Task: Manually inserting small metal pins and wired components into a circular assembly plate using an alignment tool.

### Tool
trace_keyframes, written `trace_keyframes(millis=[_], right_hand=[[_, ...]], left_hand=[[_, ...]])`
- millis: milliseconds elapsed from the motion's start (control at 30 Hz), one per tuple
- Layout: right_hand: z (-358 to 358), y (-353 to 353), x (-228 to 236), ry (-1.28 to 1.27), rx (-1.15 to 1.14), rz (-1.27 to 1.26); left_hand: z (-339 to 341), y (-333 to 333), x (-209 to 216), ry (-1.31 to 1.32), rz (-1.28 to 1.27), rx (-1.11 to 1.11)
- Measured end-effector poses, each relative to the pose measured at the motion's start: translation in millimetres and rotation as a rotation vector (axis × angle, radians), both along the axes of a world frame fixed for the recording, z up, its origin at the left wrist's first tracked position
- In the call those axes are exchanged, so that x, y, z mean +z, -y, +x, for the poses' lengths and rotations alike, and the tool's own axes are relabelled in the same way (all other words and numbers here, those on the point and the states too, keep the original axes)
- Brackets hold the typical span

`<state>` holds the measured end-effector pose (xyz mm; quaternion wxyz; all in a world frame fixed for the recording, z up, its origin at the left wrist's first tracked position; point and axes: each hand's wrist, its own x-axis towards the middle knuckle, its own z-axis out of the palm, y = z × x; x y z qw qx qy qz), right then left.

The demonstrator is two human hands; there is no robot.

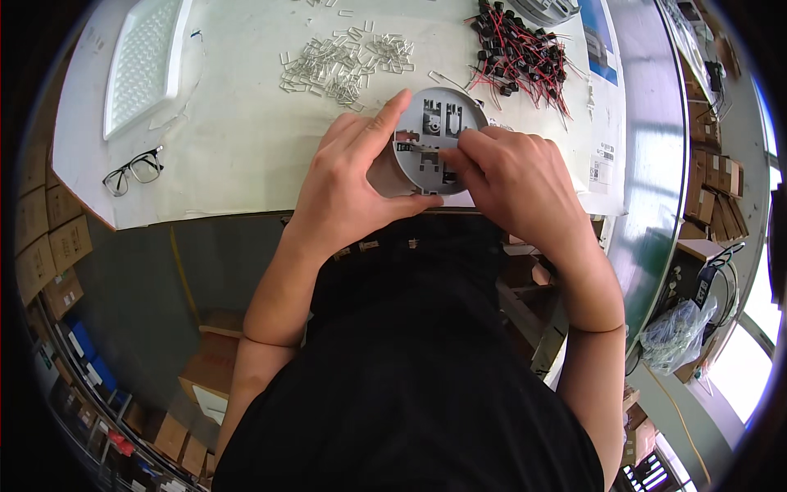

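A round grey plastic housing (433,174) is tilted up at the table's near edge, its slotted inner side facing me. My left hand (354,164) wraps around its left side, thumb below and fingers along the rim. Inside the housing, the fingertips of my right hand (508,168) are pinched together at the end of a thin, light-coloured piece (426,150). What exactly this piece is, I cannot make out. Beyond the housing lies a loose pile of U-shaped metal pins (336,70). To the right of that is a heap of small black parts with red and black wires (520,57).
A white tray (115,123) stands at the table's far left, with eyeglasses (133,170) nearer me. Another grey housing (545,10) sits at the far right edge. Cardboard boxes (70,242) are stacked left of the table; a plastic bag (679,334) hangs at the right.
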<state>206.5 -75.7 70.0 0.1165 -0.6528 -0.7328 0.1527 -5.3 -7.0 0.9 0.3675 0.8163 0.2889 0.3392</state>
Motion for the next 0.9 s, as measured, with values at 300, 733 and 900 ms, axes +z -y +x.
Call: trace_keyframes(millis=[300, 733, 900], right_hand=[[-2.1, 0.5, -4.6, -0.001, -0.015, 0.010], [-3.6, -10.2, -8.8, 0.115, 0.129, 0.053], [-4.3, -9.9, 3.9, 0.155, 0.181, 0.043]], left_hand=[[0.5, 0.2, -1.9, 0.013, 0.022, 0.001], [2.0, -0.4, 0.6, -0.007, 0.051, 0.013], [0.1, 0.4, -1.2, -0.009, 0.025, 0.018]])
